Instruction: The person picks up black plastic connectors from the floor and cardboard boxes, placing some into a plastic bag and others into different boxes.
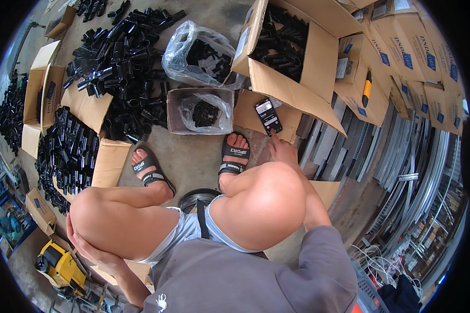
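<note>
Looking for writing near the right hand?

"Yes: blue patches with pale print on the stacked cartons, white lettering on two black sandals."

"Which containers are filled?"

"Three ahead hold black pieces: a small box with a clear liner, a clear plastic bag, and a large open carton."

"And the phone?"

"Just one, screen lit, lying on brown cardboard beside the small box. One orange-and-black cutter lies on a carton."

"Grip?"

"Right grips nothing; its index fingertip meets the phone's lower end. The left hand lies open against the left knee."
</note>
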The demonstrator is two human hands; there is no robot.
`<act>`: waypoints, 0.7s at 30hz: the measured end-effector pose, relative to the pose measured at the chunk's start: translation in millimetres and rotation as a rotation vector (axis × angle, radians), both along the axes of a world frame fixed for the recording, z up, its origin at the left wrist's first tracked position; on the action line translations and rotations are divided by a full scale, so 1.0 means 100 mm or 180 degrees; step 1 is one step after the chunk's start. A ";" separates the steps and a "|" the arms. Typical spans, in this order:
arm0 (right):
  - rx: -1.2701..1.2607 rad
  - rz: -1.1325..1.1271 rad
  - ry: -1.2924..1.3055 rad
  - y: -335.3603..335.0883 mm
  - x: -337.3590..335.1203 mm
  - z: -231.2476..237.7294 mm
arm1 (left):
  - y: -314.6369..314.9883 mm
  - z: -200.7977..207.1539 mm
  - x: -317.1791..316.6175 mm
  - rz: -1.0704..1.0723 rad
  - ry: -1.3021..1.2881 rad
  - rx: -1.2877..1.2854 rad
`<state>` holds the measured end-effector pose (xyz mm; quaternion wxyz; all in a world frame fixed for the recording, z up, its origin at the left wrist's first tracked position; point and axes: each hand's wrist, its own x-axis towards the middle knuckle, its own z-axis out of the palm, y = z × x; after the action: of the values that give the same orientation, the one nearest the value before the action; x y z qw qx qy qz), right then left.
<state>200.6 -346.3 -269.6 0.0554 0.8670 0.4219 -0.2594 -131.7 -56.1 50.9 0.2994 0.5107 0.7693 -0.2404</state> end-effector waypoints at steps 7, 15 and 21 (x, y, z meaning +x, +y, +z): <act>0.0101 0.0013 -0.0073 -0.02 -0.02 -0.05 | 0.05 0.01 0.06 -0.0076 0.0165 -0.0274; 0.0049 -0.0016 -0.0069 0.06 -0.03 -0.07 | 0.13 0.06 0.21 0.0027 0.0529 -0.0807; 0.0366 0.0255 0.0112 0.26 -0.17 0.04 | 0.38 0.22 0.55 0.0118 0.0495 -0.0779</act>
<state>183.1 -319.9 -265.7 0.0085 0.8464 0.4714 -0.2475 -76.7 -18.3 73.2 0.3033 0.4359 0.7644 -0.3657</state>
